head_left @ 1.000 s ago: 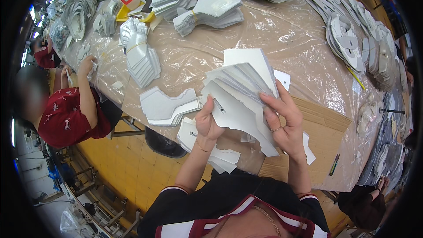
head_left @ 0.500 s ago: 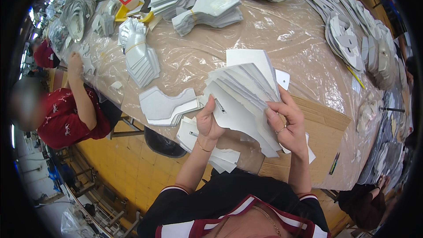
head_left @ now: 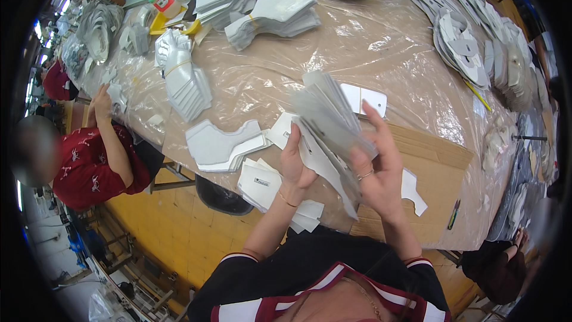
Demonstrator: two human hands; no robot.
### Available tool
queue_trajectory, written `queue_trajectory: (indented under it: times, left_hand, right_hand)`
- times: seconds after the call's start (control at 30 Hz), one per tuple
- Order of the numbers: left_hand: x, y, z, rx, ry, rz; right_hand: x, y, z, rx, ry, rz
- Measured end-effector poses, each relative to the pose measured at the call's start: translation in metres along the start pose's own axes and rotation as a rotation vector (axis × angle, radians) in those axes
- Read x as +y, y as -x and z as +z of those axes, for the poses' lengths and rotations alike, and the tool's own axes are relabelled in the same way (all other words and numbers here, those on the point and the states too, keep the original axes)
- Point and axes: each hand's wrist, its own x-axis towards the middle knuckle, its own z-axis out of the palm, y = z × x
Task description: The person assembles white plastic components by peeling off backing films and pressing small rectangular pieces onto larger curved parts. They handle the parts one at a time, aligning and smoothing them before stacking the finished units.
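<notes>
A thick stack of white and grey shaped cut pieces (head_left: 328, 113) is held up over the near edge of the table, partly smeared by motion. My left hand (head_left: 298, 164) grips its left side, thumb on the front sheet. On the right side, my right hand (head_left: 381, 170) has its thumb against the stack's edge and its fingers reaching up behind. Beyond the stack lies a white piece with a small hole (head_left: 372, 100). Beside my left hand are a pile of printed white pieces (head_left: 260, 182) and a pile of curved pieces (head_left: 220, 146).
Plastic film covers the table (head_left: 262, 77). Banded bundles (head_left: 182, 74) and taller piles (head_left: 456, 48) stand at the back and right. Under my right arm is a cardboard sheet (head_left: 438, 173), with a pen (head_left: 454, 214) on it. A person in red (head_left: 95, 155) sits at left.
The stack has turned from a wide fan to a narrower, steeper angle, uncovering the white piece with the hole. My right hand's fingers have straightened; my left hand moved slightly right.
</notes>
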Motion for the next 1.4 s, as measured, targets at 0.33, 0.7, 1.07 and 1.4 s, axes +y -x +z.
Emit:
queue_trajectory:
  times: [0.33, 0.7, 1.07, 1.4]
  left_hand:
    - [0.026, 0.005, -0.006, 0.258, -0.159, 0.078]
    - [0.064, 0.024, 0.004, 0.039, -0.046, 0.045]
    - [0.036, 0.027, 0.004, 0.051, -0.037, -0.023]
    - [0.018, 0.028, 0.013, -0.001, -0.075, -0.044]
  right_hand:
    - [0.016, 0.008, -0.073, 0.256, -0.350, 0.321]
    - [0.043, 0.103, -0.186, 0.019, 0.027, 0.794]
    - [0.040, 0.126, -0.201, 0.330, 0.029, 0.573]
    - [0.054, 0.104, -0.143, 0.202, 0.868, 0.356]
